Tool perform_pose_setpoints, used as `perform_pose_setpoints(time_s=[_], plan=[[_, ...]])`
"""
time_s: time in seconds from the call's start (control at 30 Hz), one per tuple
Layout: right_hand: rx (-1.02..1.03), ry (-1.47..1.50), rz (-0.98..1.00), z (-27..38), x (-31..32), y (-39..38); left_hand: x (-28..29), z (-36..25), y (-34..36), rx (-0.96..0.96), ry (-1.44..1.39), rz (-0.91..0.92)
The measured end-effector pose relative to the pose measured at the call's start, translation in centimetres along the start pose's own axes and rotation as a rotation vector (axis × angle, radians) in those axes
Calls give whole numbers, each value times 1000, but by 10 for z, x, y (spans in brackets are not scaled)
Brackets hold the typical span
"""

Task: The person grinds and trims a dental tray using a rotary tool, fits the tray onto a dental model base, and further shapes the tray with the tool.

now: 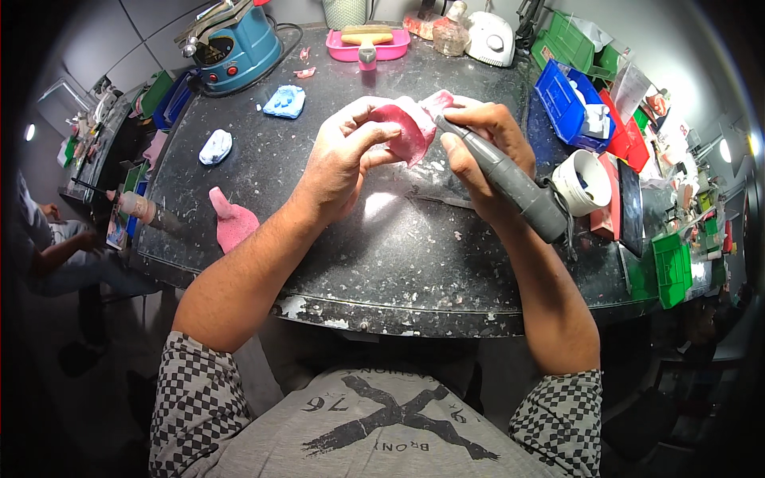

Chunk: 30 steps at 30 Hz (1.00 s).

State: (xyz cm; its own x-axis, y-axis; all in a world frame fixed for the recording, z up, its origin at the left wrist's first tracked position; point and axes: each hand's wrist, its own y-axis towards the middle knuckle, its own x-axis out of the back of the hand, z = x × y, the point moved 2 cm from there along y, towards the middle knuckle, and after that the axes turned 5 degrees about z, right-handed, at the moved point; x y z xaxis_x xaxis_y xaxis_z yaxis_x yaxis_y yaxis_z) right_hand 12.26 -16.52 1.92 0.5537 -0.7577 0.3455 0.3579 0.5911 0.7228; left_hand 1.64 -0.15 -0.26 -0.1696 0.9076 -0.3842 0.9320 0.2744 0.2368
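Head view: our left hand (339,153) pinches the pink piece (412,137); our right hand (492,147) grips the grey handpiece (511,185) beside it. Likely shaping; next pass needs steadiness.

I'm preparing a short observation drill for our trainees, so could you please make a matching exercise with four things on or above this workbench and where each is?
Things
1. Grey handpiece
2. Pink impression tray
3. White tub
4. Pink rectangular dish

Places
A. Toward the far edge of the black bench
B. Held in the left hand
C. To the right of the handpiece
D. Held in the right hand

Pairs: 1-D, 2-B, 3-C, 4-A
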Motion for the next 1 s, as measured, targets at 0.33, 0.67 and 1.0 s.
perform_pose_setpoints(time_s=[0.33, 0.67, 1.0], plan=[[-63, 89, -58, -3, -1, -1, 5, -2, 1, 45, -124, 64], [-14, 113, -3, -3, 0, 0, 6, -1, 1, 77, -158, 67], [-88, 205, 23, 1, 2, 0, 7, -1, 1, 44, -144, 76]])
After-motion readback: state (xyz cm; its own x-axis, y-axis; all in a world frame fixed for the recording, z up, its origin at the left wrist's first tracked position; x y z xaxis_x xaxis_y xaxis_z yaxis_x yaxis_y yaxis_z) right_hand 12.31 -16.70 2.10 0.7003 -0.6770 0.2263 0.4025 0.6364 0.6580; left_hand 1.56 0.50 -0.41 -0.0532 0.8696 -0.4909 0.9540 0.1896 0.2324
